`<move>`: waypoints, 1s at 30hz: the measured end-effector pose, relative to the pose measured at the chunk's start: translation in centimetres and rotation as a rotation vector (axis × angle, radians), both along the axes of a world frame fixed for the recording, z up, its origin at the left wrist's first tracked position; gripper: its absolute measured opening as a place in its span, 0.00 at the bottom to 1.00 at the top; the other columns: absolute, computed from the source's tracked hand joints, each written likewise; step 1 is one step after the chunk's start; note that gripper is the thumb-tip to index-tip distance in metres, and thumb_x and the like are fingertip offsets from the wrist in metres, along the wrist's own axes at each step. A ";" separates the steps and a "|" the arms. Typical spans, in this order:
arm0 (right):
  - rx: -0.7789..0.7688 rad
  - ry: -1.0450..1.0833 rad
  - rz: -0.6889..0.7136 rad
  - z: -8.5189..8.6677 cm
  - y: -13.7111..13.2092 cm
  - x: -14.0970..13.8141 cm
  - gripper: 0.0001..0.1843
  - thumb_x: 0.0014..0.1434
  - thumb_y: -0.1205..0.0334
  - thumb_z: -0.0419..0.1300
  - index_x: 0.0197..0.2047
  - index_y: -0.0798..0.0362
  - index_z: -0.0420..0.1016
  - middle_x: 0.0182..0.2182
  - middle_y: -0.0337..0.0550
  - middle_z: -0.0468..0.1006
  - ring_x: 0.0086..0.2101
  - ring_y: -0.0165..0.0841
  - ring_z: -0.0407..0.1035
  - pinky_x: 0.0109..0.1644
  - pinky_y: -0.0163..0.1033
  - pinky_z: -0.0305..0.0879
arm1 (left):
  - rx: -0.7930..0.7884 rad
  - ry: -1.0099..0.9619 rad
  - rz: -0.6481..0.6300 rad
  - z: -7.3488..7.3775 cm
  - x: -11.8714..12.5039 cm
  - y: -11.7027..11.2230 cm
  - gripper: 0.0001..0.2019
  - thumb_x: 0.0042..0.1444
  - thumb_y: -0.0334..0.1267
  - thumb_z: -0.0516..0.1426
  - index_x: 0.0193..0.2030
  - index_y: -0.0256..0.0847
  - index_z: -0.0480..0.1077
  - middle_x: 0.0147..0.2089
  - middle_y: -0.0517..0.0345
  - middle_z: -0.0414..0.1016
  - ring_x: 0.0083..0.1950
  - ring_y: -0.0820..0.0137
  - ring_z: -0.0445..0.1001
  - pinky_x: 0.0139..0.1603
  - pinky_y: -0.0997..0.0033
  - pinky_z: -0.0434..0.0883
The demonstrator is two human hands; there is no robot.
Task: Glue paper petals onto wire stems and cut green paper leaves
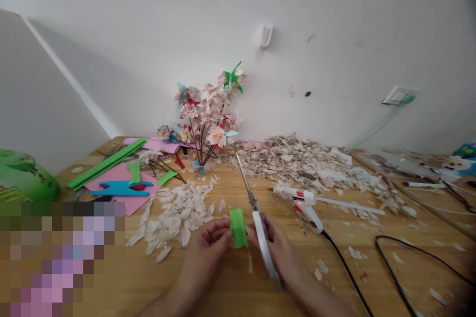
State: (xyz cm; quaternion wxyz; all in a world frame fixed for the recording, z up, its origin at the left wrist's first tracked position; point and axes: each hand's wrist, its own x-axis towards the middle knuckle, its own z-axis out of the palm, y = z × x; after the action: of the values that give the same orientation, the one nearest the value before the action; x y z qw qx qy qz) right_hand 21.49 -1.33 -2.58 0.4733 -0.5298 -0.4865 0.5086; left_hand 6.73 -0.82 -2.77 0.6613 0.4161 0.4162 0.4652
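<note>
My left hand (213, 240) pinches a small bright green piece of paper (238, 228) by its left edge. Scissors (250, 195) with silver blades and a pale handle are in my right hand (277, 245), their blades pointing up and away. The fingertips of that hand are close to the paper's right edge; whether they touch it is hard to tell. A thin pale strip hangs below the paper. Just left of my hands lies a pile of cream petals (182, 213). To the right rests a white glue gun (305, 203) with a glue stick in its back.
Handmade flowers on brown stems (210, 114) stand in a small vase (203, 166) near the wall. Dried petals (297, 158) heap behind the glue gun. Green strips (107, 164), blue paper (121, 188) and pink paper (130, 206) lie left. A black cord (345, 262) crosses the right side.
</note>
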 end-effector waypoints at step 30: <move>0.004 0.182 -0.064 0.5 0.2 0.4 0.21 0.30 0.58 0.69 0.24 0.50 0.60 0.21 0.33 0.70 0.25 0.31 0.67 0.29 0.35 0.64 | -0.200 -0.066 -0.107 0.7 0.0 -0.6 0.24 0.40 0.39 0.63 0.46 0.35 0.66 0.33 0.48 0.78 0.31 0.61 0.77 0.17 0.75 0.70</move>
State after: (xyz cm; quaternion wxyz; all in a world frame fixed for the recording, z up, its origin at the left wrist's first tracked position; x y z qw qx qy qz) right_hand 21.85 -1.17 -2.09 0.5326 -0.4957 -0.4252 0.5383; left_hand 6.69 -1.45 -2.11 0.7366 0.3542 0.4158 0.3987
